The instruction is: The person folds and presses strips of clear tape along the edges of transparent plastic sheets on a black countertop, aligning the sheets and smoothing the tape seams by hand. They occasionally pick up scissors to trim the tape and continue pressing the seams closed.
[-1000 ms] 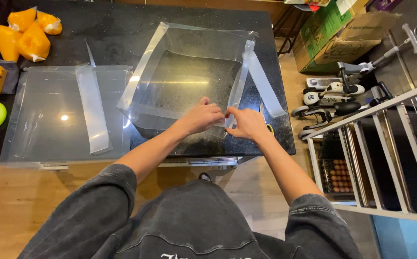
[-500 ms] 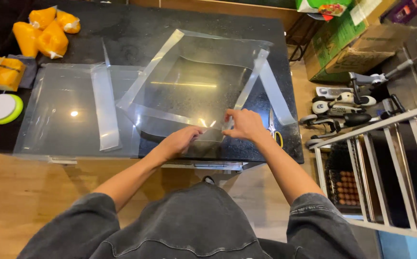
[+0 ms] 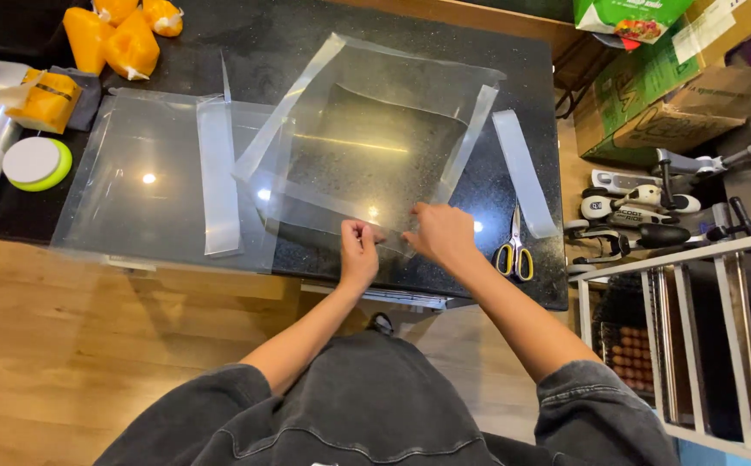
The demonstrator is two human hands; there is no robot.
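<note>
Left hand (image 3: 358,252) and right hand (image 3: 441,235) are both pinched shut on the near edge of the clear plastic frame (image 3: 367,138) lying on the black countertop (image 3: 488,185), so the step looks like pressing or taping that edge down; next move likely needs even pressure along the seam. Count, largest first: one flat plastic sheet (image 3: 147,185), two loose strips (image 3: 217,181), four yellow bags (image 3: 104,39), one scissors (image 3: 514,250).
</note>
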